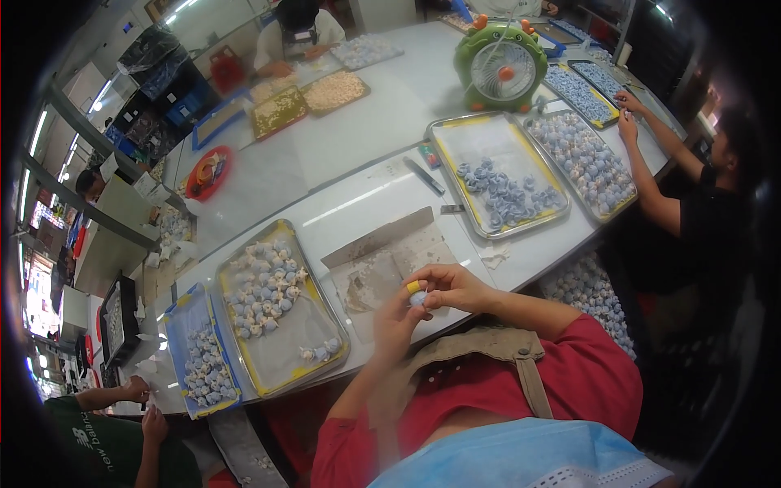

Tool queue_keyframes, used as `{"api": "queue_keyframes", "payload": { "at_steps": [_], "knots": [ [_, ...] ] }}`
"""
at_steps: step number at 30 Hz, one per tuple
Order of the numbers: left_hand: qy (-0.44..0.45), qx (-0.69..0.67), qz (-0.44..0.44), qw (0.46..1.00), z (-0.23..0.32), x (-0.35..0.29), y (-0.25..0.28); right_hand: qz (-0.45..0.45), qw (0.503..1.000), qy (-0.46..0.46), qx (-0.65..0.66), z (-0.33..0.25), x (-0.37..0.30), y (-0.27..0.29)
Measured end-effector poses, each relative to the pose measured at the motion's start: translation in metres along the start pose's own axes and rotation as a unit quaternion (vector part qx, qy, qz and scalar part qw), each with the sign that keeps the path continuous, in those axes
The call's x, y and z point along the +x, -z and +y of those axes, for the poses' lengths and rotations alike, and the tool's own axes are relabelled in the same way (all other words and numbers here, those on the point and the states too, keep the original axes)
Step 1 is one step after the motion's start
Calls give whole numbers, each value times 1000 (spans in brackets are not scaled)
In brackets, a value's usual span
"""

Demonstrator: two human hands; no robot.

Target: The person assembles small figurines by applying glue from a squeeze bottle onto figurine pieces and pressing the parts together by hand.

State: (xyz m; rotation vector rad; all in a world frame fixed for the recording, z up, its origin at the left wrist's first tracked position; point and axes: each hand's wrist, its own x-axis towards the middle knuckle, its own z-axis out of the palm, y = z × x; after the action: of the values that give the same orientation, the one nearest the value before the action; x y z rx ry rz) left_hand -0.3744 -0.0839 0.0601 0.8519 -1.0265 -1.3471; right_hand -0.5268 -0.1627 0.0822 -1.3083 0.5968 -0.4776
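Observation:
My left hand [394, 322] and my right hand [457, 288] meet in front of my chest, over the near edge of the table. Between their fingertips is a small pale blue rounded figure piece [418, 298], pinched from both sides. A yellow wrap [414, 287] sits on a fingertip beside it. Beneath and beyond the hands lies an opened, stained cardboard sheet [382, 264]. To the left, a metal tray [305, 358] holds several blue-and-cream round pieces [264, 285]. On the right, another paper-lined tray [480, 134] carries hollow blue parts [508, 191].
A blue-rimmed tray [175, 342] of pieces stands far left, and a full tray [586, 163] at right. A knife-like tool [424, 176] lies near a green fan [503, 69]. Co-workers sit left, right and across; a red basket [208, 172] stands back left.

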Motion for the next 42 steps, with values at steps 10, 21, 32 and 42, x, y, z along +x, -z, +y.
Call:
{"api": "queue_keyframes", "payload": {
  "at_steps": [10,21,32,42],
  "knots": [
    [6,-12,21,1000,5,-15,24,6,999,32,-20,3,10,-29],
    [23,-41,18,999,2,-7,13,13,1000,16,-9,10,5,-13],
    [26,-14,11,1000,-1,5,-5,5,999,8,34,17,-2,9],
    [45,39,-28,998,-3,9,-12,-14,999,24,35,16,-11,21]
  ]
}}
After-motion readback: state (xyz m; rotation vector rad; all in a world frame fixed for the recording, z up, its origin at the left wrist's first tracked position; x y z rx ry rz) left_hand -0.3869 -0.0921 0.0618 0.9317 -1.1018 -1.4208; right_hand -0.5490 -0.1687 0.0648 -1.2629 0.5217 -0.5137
